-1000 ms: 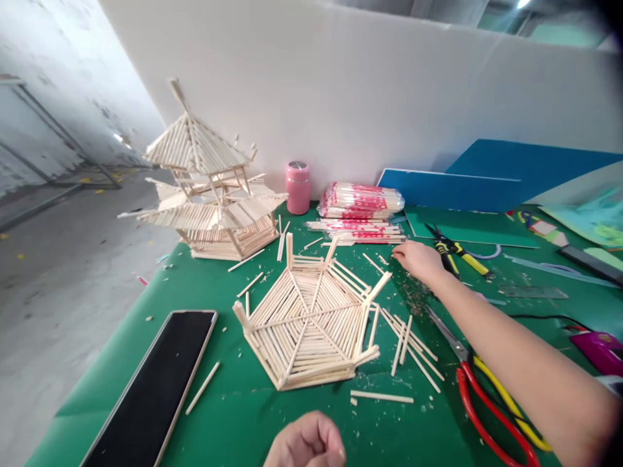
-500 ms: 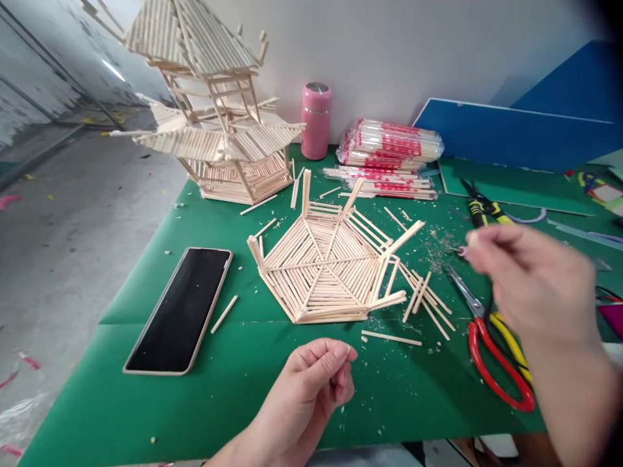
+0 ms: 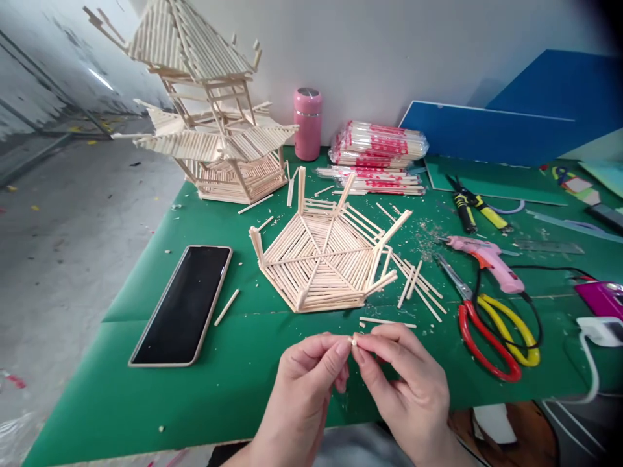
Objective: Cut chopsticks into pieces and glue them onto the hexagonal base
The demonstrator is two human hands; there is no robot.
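Note:
My left hand (image 3: 311, 383) and my right hand (image 3: 406, 376) meet over the front of the table, fingertips pinched together. Between them shows a small pale end of what looks like a wooden stick (image 3: 354, 342); its length is hidden by the fingers. Just beyond lies a hexagonal frame (image 3: 318, 259) built of thin wooden sticks, with a spoked, slatted floor and short posts rising at its corners. A loose stick (image 3: 388, 322) lies between the frame and my right hand. More cut sticks (image 3: 421, 288) are scattered at the frame's right.
A stick-built pagoda (image 3: 214, 143) stands back left, beside a pink flask (image 3: 307, 123) and wrapped stick bundles (image 3: 377, 155). The phone (image 3: 182, 305) lies left. To the right are red-and-yellow-handled scissors (image 3: 487, 337), a pink glue gun (image 3: 487, 259) with its cable, and pliers (image 3: 474, 204).
My right hand has come from the right, above the tools, down to my left hand. Their fingertips now meet at the small stick end. The glue gun, hidden before, is uncovered.

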